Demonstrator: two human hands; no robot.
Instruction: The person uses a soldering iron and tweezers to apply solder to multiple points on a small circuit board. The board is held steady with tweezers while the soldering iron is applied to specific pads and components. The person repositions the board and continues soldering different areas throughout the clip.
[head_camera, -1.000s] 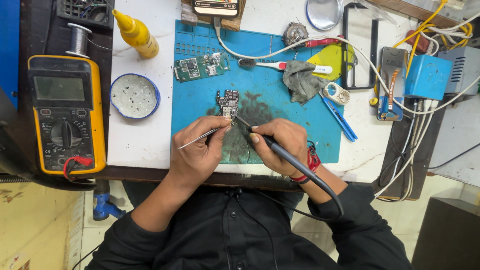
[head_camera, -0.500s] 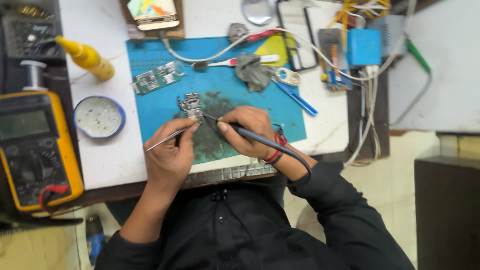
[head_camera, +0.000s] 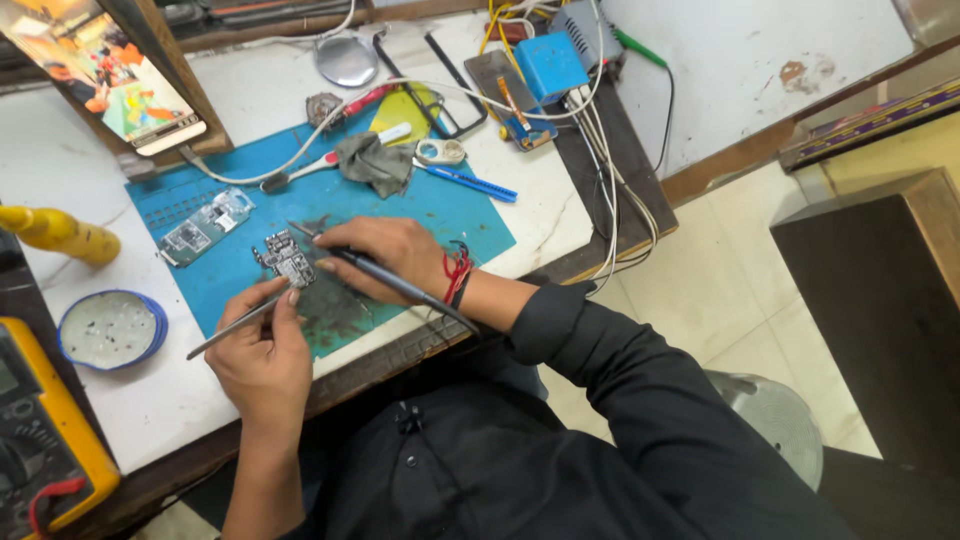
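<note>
A small circuit board (head_camera: 287, 258) lies on the blue work mat (head_camera: 460, 215) in front of me. My right hand (head_camera: 385, 255) grips a black soldering iron (head_camera: 400, 285) like a pen, its tip resting near the board's right edge. My left hand (head_camera: 262, 352) holds metal tweezers (head_camera: 232, 324) whose points reach the board's lower side. A second circuit board (head_camera: 205, 228) sits on the mat to the left.
A yellow multimeter (head_camera: 40, 440) and a round tin (head_camera: 108, 329) lie at the left, a yellow bottle (head_camera: 55, 232) behind them. A phone (head_camera: 110, 85) leans at the back. A grey cloth (head_camera: 372, 163), a blue box (head_camera: 550, 65) and cables crowd the far right.
The camera has swung to the right and tilted, so the bench now sits at the upper left. Both hands stay on the small board with the same tools.
</note>
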